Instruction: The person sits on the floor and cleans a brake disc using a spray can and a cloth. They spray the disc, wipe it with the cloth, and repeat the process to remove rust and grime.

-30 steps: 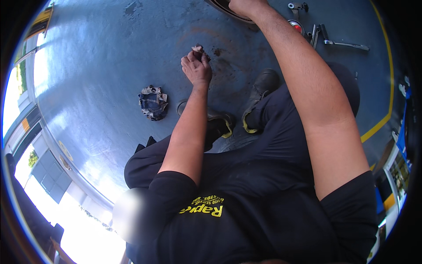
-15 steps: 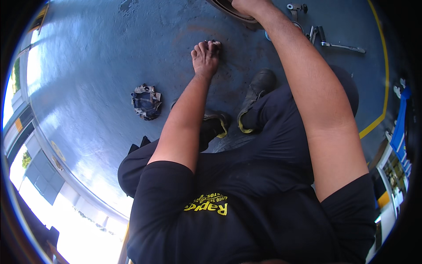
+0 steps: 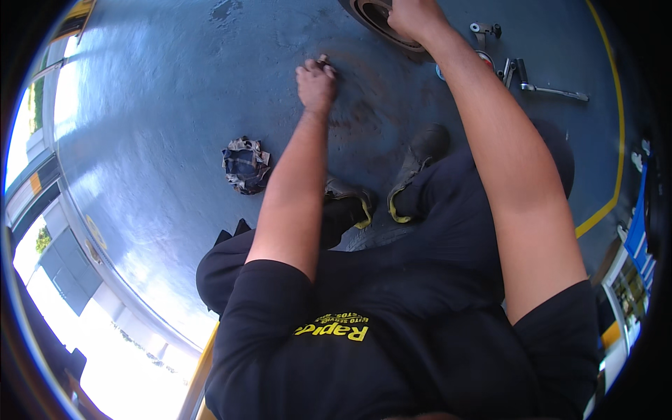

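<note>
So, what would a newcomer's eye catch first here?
Likely the right hand on the round metal part, top centre, and the left hand left of it, holding a small object. Next, the crumpled cloth on the blue floor, left of centre. Then the wrench, upper right.

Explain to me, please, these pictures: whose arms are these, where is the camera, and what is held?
There is no machine: these are a person's bare arms. One head-worn fisheye camera looks down, so straight edges bend. The left hand holds a small, dark-and-pale piece, mostly hidden. The right hand seems to hold a round, dark-brown part, cut off by the upper edge. On the blue-grey floor lie a crumpled, dark-blue and pale bundle and a silver tool with a black handle.
</note>
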A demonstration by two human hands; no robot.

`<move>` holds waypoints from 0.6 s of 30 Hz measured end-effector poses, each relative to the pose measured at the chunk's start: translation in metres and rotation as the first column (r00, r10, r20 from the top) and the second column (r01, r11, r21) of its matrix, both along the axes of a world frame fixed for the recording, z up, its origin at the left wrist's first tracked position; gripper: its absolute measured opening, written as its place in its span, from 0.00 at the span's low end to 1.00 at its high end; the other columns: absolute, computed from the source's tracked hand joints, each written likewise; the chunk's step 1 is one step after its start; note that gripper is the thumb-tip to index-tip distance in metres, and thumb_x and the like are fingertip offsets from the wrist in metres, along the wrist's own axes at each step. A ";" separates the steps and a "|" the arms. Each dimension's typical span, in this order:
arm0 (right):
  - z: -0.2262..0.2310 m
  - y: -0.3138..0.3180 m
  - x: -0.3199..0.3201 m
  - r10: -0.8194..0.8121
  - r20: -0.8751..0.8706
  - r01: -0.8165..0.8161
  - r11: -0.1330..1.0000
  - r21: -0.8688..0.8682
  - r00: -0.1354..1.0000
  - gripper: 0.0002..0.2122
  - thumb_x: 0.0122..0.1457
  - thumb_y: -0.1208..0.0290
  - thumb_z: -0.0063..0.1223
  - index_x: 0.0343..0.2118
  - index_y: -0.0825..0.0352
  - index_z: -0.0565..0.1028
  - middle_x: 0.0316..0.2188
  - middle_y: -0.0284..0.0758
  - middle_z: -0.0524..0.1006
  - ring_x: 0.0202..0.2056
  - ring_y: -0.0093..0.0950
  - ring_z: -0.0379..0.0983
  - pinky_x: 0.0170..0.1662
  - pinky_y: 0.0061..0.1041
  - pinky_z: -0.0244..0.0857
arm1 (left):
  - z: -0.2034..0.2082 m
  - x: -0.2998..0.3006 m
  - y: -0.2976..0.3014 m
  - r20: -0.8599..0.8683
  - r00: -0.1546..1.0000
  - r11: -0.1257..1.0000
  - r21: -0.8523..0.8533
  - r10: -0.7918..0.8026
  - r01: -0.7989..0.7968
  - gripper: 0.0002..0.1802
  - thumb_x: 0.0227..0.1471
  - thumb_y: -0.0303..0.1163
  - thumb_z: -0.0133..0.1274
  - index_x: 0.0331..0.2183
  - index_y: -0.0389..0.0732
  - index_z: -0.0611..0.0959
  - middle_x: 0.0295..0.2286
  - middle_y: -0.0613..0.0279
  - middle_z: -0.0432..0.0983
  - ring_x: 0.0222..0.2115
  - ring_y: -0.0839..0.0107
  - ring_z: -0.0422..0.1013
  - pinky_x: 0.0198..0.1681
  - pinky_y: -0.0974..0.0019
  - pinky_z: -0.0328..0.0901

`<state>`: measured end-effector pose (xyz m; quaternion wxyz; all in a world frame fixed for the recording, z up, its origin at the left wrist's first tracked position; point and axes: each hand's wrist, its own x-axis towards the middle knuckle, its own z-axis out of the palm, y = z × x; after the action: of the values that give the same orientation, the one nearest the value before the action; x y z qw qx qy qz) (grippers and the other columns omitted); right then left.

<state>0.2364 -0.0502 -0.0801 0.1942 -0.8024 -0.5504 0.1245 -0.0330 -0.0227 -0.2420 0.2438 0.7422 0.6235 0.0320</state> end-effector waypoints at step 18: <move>0.013 0.006 -0.015 0.018 0.028 -0.017 0.999 -0.034 0.999 0.27 0.60 0.78 0.53 0.64 0.70 0.73 0.49 0.56 0.83 0.53 0.54 0.80 0.59 0.49 0.74 | -0.004 -0.033 0.033 0.010 1.000 0.969 0.246 -0.025 0.021 0.15 0.61 0.40 0.62 0.48 0.48 0.88 0.46 0.51 0.77 0.49 0.50 0.76 0.55 0.51 0.72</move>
<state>0.2217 -0.0441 -0.0672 0.1719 -0.8023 -0.5580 0.1243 -0.0665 0.0099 -0.2461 0.1545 0.7735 0.6045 0.1109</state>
